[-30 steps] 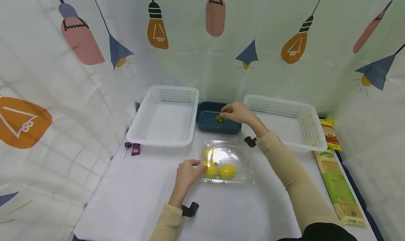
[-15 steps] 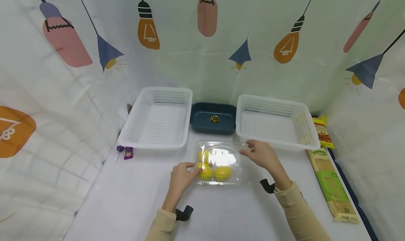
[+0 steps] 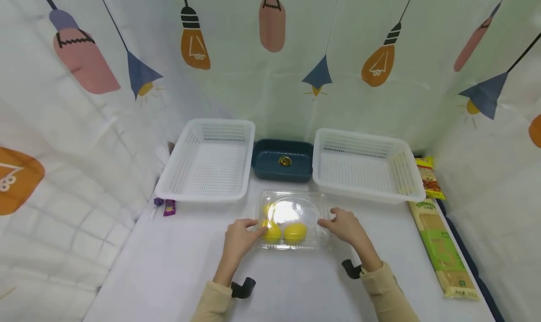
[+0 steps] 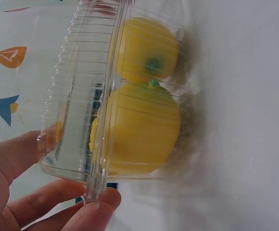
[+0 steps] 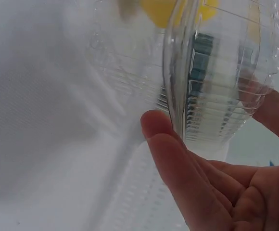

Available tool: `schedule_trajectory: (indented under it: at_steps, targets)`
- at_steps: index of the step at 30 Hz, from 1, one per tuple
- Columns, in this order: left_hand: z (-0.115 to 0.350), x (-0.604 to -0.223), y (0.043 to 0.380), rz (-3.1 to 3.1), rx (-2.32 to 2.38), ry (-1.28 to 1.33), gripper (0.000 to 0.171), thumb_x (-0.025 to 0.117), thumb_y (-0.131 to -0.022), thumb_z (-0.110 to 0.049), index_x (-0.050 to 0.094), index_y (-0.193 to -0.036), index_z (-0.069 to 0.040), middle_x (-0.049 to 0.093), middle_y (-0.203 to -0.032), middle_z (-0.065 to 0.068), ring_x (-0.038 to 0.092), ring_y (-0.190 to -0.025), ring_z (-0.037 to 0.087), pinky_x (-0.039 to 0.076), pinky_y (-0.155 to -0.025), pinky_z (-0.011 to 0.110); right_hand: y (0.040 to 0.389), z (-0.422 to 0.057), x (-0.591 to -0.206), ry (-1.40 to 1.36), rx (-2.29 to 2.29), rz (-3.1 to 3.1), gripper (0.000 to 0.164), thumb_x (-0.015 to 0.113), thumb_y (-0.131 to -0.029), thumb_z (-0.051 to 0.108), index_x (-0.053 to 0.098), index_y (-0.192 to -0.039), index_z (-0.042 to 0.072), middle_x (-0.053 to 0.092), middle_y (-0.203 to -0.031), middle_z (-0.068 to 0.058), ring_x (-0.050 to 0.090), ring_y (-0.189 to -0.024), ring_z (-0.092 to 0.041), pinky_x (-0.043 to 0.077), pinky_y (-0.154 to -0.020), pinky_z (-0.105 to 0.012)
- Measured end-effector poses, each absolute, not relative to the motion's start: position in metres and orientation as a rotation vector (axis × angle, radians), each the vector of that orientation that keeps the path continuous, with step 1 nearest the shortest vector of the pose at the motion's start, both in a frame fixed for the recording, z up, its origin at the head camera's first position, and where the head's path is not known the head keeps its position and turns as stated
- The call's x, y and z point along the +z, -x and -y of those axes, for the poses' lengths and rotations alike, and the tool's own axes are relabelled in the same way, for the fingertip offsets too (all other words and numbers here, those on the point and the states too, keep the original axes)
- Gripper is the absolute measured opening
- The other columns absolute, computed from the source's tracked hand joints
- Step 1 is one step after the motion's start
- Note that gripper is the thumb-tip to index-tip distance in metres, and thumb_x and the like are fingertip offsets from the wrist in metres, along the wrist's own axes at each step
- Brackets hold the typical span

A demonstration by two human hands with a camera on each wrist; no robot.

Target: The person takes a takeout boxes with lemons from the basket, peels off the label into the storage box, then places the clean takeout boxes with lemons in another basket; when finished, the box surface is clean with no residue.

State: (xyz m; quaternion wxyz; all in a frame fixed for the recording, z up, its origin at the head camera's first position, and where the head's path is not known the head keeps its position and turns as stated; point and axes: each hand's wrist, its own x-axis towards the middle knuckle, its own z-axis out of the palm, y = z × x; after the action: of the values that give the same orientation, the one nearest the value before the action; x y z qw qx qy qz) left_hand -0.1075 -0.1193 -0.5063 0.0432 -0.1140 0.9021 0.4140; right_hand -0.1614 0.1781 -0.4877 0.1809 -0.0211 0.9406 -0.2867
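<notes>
Gripping the clear box point(image 3: 291, 247) at both ends with left hand point(image 3: 240, 241) and right hand point(image 3: 347, 226), with fingers curled only partway and fingertips point(image 5: 156, 122) at the rim and against the lid point(image 3: 291, 211). Placed between the two hands on the white table point(image 3: 296, 284), with yellow fruits point(image 3: 295, 233) inside, bunched toward the left hand. Backed, farther off, by a dark dish point(image 3: 283, 175) with a gold piece point(image 3: 285, 161) in it, between two white baskets point(image 3: 207, 162), and then by a lamp-print curtain point(image 3: 236, 92)
</notes>
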Motion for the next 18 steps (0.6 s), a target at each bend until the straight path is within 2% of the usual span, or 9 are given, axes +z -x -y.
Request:
schedule_trajectory:
  at_steps: [7, 10, 15, 18]
  targets:
    - [0.119, -0.514, 0.104, -2.729, 1.382, 0.428, 0.052, 0.081, -0.077, -0.045, 0.075, -0.11, -0.006, 0.074, -0.117, 0.017, 0.076, -0.095, 0.031, 0.061, -0.077, 0.043, 0.163, -0.18, -0.492, 0.022, -0.949, -2.578, 0.072, 0.07, -0.089, 0.042, 0.05, -0.138, -0.006, 0.072, -0.116, -0.025, 0.073, -0.077, -0.019, 0.059, -0.072, -0.04]
    - [0.119, -0.517, 0.103, -2.725, 1.414, 0.434, 0.053, 0.082, -0.077, -0.043, 0.073, -0.114, -0.007, 0.075, -0.115, 0.018, 0.076, -0.094, 0.031, 0.061, -0.077, 0.042, 0.162, -0.182, -0.494, 0.004, -1.002, -2.561, 0.072, 0.072, -0.087, 0.041, 0.051, -0.137, -0.006, 0.071, -0.116, -0.026, 0.073, -0.075, -0.018, 0.06, -0.072, -0.039]
    - [0.121, -0.518, 0.106, -2.72, 1.405, 0.431, 0.065, 0.082, -0.076, -0.042, 0.066, -0.126, -0.004, 0.075, -0.112, 0.02, 0.073, -0.101, 0.036, 0.06, -0.079, 0.044, 0.161, -0.183, -0.496, -0.006, -1.033, -2.564, 0.072, 0.073, -0.086, 0.043, 0.052, -0.136, -0.006, 0.071, -0.115, -0.026, 0.074, -0.075, -0.02, 0.06, -0.072, -0.04]
    - [0.123, -0.515, 0.108, -2.72, 1.381, 0.411, 0.067, 0.082, -0.076, -0.042, 0.065, -0.127, -0.003, 0.076, -0.11, 0.019, 0.071, -0.103, 0.035, 0.058, -0.077, 0.041, 0.16, -0.183, -0.496, -0.006, -1.031, -2.574, 0.072, 0.073, -0.087, 0.043, 0.052, -0.135, -0.006, 0.071, -0.115, -0.026, 0.074, -0.075, -0.021, 0.06, -0.072, -0.041]
